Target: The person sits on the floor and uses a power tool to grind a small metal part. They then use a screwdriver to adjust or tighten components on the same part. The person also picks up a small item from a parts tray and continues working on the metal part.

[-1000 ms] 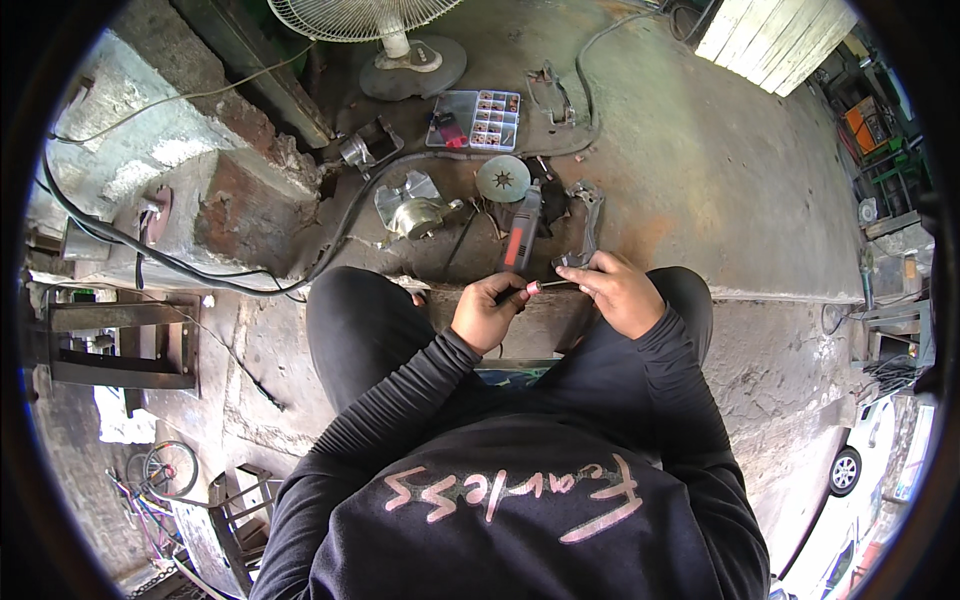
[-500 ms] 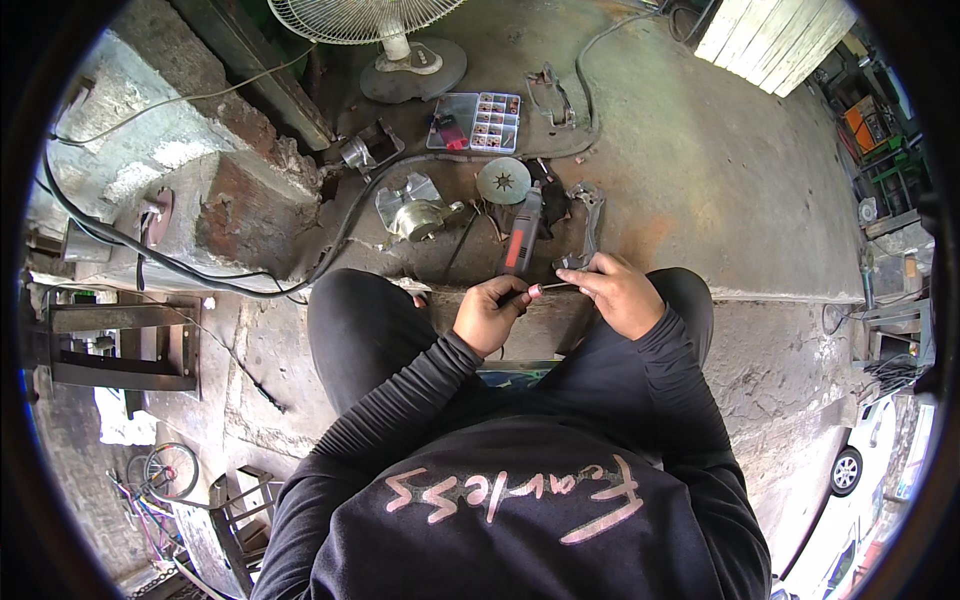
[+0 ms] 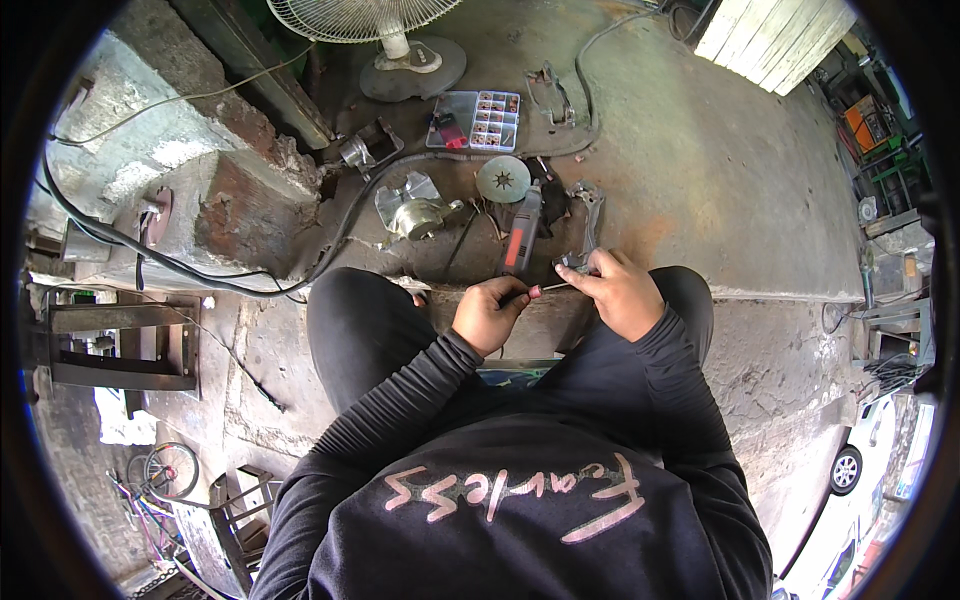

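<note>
Between my knees, my left hand (image 3: 487,317) is closed, pinching a small pink-red cylindrical piece (image 3: 535,291) by its dark end. A thin metal shaft (image 3: 558,286) runs from that piece toward my right hand (image 3: 627,296), whose thumb and fingers are closed on its far end. The piece's exact kind is too small to make out. Just beyond my right fingertips lies a grey metal lever-like part (image 3: 591,222). A grey and red rotary power tool (image 3: 521,236) lies beyond my left fingers, close to a round pale disc (image 3: 503,180) with a star-shaped centre hole.
A silver metal housing (image 3: 419,212) and a metal bracket (image 3: 370,148) lie to the left. Farther off are a compartment case (image 3: 495,121) with small parts, a metal frame (image 3: 551,97) and a standing fan (image 3: 413,70). A thick cable (image 3: 345,235) crosses the concrete floor.
My right fingers have shifted very slightly around the shaft, and the pink-red piece has turned a little. Both hands stay in nearly the same place.
</note>
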Available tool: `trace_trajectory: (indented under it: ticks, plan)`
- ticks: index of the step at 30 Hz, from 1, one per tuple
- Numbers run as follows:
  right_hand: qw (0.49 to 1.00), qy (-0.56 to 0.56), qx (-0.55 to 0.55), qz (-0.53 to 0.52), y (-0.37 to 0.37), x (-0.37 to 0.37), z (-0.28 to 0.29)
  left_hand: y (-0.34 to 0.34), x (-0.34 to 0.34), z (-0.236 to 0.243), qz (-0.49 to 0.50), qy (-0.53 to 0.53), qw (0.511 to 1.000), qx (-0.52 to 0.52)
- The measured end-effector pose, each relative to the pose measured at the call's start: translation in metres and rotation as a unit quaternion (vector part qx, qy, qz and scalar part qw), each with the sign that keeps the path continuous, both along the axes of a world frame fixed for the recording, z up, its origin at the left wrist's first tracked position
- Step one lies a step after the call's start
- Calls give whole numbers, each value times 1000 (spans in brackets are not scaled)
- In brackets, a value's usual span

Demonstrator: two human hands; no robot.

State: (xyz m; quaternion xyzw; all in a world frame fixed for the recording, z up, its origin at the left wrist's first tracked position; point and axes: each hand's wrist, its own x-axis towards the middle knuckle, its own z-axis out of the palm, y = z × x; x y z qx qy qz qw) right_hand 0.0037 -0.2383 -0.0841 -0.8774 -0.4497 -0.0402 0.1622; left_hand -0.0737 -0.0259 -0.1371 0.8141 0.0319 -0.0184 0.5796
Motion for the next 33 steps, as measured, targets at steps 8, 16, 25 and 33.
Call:
trace_trajectory:
  ticks: [8, 16, 25, 33]
  plan:
    - [994, 45, 84, 45, 0, 6, 4, 2, 0, -1, -9, -21, 999, 23]
    - [987, 97, 124, 24, -2, 5, 4, 1, 0, -2, -11, -8, 1000, 9]
    - [967, 208, 149, 20, -2, 3, 6, 2, 1, -3, -9, 4, 1000, 13]
    - [967, 200, 155, 0, -1, 3, 7, 2, 2, -3, 4, 2, 1000, -3]
